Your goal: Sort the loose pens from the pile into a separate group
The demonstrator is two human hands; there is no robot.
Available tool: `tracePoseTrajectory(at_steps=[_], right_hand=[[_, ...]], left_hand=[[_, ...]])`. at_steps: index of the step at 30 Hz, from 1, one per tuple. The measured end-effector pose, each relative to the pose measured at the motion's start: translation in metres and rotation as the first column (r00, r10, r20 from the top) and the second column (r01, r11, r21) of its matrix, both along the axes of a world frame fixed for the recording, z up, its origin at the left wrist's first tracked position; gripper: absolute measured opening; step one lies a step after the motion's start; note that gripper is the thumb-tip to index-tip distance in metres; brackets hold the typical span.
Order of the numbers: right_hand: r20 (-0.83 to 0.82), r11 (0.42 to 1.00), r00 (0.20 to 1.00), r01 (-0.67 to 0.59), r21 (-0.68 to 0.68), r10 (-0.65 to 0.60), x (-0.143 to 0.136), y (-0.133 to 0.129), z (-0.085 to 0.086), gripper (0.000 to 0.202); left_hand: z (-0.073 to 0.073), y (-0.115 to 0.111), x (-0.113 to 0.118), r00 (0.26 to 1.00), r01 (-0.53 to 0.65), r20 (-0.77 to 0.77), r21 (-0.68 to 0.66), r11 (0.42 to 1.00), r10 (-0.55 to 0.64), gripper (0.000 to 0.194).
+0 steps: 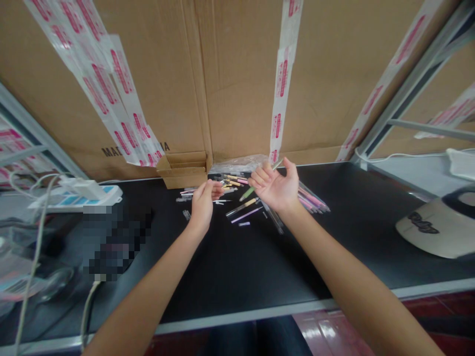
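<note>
My right hand (276, 187) is raised palm up over the pens, its fingers curled round a slim green pen (277, 164). To the left, my left hand (203, 201) hovers at the edge of the scattered pens, its thumb against its fingers; anything between them is too small to tell. Loose pens and caps lie between and behind the hands, among them a purple pen (247, 215) and a clear-capped pen (241, 207). A bundle of pink and purple pens (313, 200) lies right of my right hand.
A small open cardboard box (183, 178) stands behind my left hand, beside clear plastic film (241, 164). A power strip (81, 195) and cables lie at the left. A white cap (440, 225) sits at the right of the black table (230, 277). Large cardboard stands behind.
</note>
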State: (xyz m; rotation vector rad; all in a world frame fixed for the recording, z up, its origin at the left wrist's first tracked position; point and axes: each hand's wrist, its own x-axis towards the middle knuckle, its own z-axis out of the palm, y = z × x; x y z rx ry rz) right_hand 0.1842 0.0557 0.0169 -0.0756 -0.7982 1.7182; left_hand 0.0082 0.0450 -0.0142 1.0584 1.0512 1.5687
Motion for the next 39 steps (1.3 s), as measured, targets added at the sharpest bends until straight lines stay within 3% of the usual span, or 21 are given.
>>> tracePoseTrajectory(at_steps=[9, 20, 39], right_hand=[[0.03, 0.998, 0.998, -0.052, 0.04, 0.051, -0.0002, -0.0015, 0.0013, 0.046], [0.187, 0.996, 0.98, 0.061, 0.063, -0.072, -0.0008, -0.0035, 0.003, 0.052], [0.177, 0.996, 0.982, 0.059, 0.07, -0.071, -0.0039, -0.0024, -0.0023, 0.05]], left_hand=[[-0.0006, 0.0001, -0.0014, 1.0, 0.014, -0.003, -0.017, 1.0, -0.014, 0.031], [0.0011, -0.0013, -0.0007, 1.0, 0.028, -0.01, -0.028, 0.999, -0.028, 0.032], [0.0026, -0.0017, 0.0002, 1.0, 0.029, -0.008, -0.049, 0.998, -0.03, 0.029]])
